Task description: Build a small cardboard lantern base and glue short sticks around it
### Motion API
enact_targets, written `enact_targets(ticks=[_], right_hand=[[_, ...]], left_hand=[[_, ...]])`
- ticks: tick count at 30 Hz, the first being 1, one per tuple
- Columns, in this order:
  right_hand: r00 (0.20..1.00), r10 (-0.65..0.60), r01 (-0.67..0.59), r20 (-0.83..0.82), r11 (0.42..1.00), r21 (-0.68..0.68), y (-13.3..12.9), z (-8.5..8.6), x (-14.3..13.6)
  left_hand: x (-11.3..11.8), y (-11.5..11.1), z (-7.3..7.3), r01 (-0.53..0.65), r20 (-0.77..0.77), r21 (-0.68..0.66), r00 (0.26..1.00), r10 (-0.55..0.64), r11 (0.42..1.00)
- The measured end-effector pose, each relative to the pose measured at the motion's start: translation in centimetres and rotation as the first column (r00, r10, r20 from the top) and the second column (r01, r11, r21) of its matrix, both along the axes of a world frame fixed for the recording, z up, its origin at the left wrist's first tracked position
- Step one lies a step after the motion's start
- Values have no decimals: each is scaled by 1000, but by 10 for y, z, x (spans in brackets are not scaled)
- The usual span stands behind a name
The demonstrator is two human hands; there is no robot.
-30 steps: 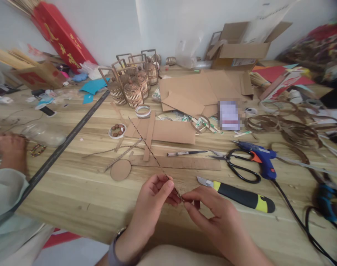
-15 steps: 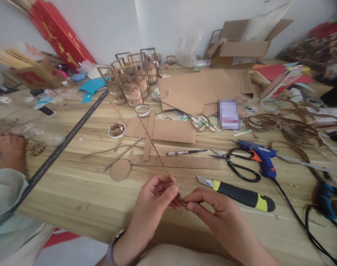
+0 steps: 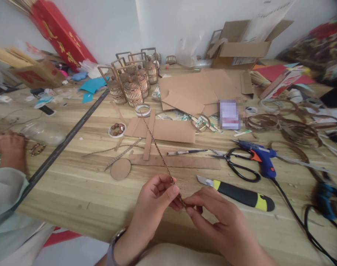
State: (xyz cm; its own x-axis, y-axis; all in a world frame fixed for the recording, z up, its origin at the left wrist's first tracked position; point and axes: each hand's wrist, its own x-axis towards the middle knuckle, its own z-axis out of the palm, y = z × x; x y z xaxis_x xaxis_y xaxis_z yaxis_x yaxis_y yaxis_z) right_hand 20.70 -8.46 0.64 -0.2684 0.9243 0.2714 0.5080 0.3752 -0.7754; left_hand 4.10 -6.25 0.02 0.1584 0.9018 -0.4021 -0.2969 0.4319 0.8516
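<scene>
The wooden surface fills most of the view. Across its far middle lie flat sheets of cardboard, with an open cardboard box at the far right of them. To their left stands a group of small slatted baskets with tall handles. Loose brown strips lie coiled on the right.

At the near middle are the left hand and, to its right, the right hand. The left grip is closed on a thin patterned cord between thumb and fingers; the right grip pinches its near end. The cord slants from there to the far left, passing above a cardboard strip.

To the right of the hands lie a black-and-yellow knife, a blue glue gun and black-handled scissors. A pen lies left of the scissors. Left of the pen are a cardboard disc and, farther off, a ring of brown beads in a white round holder. At the far left rests another person's hand.
</scene>
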Motion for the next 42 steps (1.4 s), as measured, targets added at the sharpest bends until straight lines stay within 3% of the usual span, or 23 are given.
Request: enact_targets(ticks=[7, 17, 25, 30, 42], right_hand=[[994, -91, 68, -58, 949, -309, 0, 2, -3], [985, -140, 81, -100, 891, -447, -1, -7, -4], [996, -90, 69, -28, 903, -425, 3, -5, -3], [999, -33, 37, 17, 943, -332, 3, -8, -2], [993, -25, 46, 111, 981, -188, 1, -17, -4]], left_hand=[[1, -2, 0, 22, -21, 41, 1000, -22, 999], [-1, -5, 7, 79, -193, 82, 979, -62, 993], [-1, -7, 3, 149, -300, 142, 948, -101, 979], [0, -7, 0, 187, -340, 138, 931, -131, 973], [4, -5, -5, 152, -367, 111, 925, -102, 982]])
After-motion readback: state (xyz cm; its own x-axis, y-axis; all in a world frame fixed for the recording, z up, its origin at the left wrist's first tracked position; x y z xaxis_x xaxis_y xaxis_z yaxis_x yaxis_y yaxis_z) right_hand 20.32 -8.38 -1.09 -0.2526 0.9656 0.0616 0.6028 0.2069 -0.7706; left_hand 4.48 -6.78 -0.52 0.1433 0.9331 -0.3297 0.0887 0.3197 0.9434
